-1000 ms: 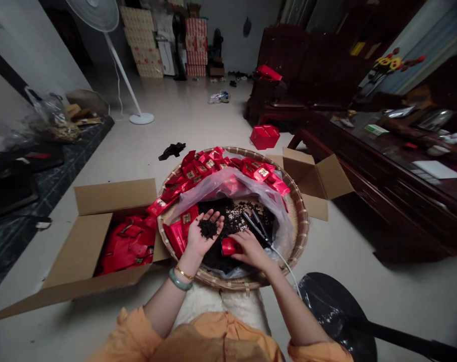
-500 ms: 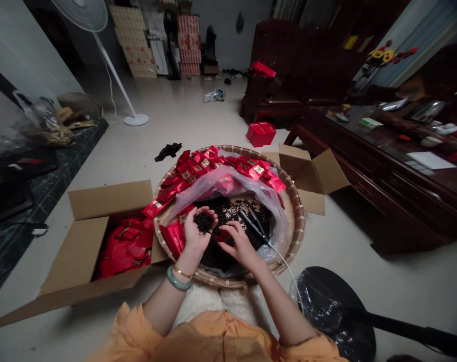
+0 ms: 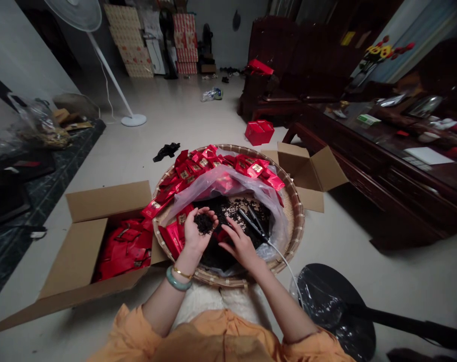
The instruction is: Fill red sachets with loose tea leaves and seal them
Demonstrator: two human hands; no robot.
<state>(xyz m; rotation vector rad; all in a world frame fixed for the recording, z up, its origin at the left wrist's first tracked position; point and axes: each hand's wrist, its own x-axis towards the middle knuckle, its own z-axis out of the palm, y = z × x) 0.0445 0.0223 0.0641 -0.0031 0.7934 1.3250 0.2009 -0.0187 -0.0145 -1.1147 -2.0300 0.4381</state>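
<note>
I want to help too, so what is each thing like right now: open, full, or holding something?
Left hand: cupped palm up, black tea leaves on it
Right hand: fingers curled, beside a red packet
Plastic bag: open, holding tea
Black tongs: lying on the tea
Bamboo tray: round, red packets piled on it
Cardboard box: open, packets inside

1. The left hand [image 3: 198, 236] lies palm up, cupping a small heap of loose dark tea [image 3: 204, 224].
2. The right hand [image 3: 240, 246] curls around a small, partly hidden red packet [image 3: 222, 235], near a black corded tool [image 3: 253, 223].
3. Below them, more tea [image 3: 215, 256] fills a translucent plastic bag [image 3: 228, 183] in a round bamboo tray [image 3: 298, 216], with red packets [image 3: 209, 166] along its far side.
4. An open cardboard box [image 3: 81, 261] of red packets stands against the tray's left side.
</note>
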